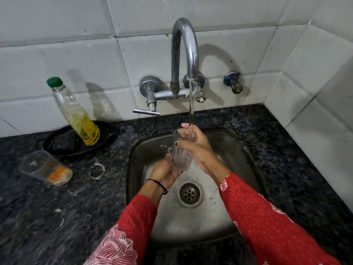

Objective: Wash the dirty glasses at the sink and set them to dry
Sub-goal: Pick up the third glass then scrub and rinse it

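Observation:
A clear ribbed glass [180, 156] is held upright over the steel sink [238, 150], under the running stream from the chrome tap [184, 52]. My left hand [165, 172] cups its base from below. My right hand [194, 144] wraps the rim and upper side, with the water falling onto its fingers and into the glass. A second glass [44, 167] with orange residue at its bottom stands on the dark counter to the left of the sink.
A bottle of yellow liquid with a green cap [76, 113] stands in a black dish [65, 148] with a dark sponge, behind the dirty glass. Tiled walls close in the back and right. The speckled granite counter [286, 150] surrounds the sink; the drain [189, 194] lies below my hands.

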`<state>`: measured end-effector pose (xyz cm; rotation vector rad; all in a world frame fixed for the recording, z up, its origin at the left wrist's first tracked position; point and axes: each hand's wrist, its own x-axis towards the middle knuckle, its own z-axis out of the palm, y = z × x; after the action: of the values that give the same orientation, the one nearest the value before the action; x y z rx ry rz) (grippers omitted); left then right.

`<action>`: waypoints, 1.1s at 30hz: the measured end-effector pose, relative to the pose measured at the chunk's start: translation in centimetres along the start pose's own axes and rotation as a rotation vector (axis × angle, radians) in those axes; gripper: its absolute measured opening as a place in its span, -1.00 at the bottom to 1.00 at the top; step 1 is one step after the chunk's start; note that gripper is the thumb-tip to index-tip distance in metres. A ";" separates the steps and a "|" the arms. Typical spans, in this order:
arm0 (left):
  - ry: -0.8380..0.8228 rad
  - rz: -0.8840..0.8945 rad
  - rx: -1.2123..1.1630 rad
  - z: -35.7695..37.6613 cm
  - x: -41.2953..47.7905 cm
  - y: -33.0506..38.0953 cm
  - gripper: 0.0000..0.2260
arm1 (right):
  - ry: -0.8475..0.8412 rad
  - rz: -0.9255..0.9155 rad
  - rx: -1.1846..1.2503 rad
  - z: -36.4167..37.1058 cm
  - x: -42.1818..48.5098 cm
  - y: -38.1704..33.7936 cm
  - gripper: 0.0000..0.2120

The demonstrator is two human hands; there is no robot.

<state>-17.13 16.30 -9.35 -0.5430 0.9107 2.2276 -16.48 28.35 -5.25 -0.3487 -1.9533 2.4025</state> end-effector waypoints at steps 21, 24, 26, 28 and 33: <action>0.131 0.189 0.172 1.0 3.9 0.3 -0.82 | 0.063 -0.261 -0.316 -3.7 -3.2 2.7 -0.38; 0.069 0.016 0.391 1.5 3.7 1.2 -0.57 | 0.071 -0.294 -0.211 -4.0 -3.8 3.2 -0.41; 0.049 -0.001 0.425 1.8 3.6 1.3 -0.50 | 0.089 -0.270 -0.163 -4.1 -3.9 3.8 -0.36; 0.062 0.066 0.366 2.2 3.3 1.0 -0.56 | 0.173 -0.127 0.047 -3.8 -3.9 4.4 -0.31; -0.034 0.407 0.295 1.3 2.2 -0.2 -0.81 | 0.209 0.308 0.813 -2.3 -3.4 4.6 -0.54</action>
<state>-18.65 18.26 -9.83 -0.1932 1.4033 2.3800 -12.18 28.99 -9.63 -0.8372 -0.7653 2.9205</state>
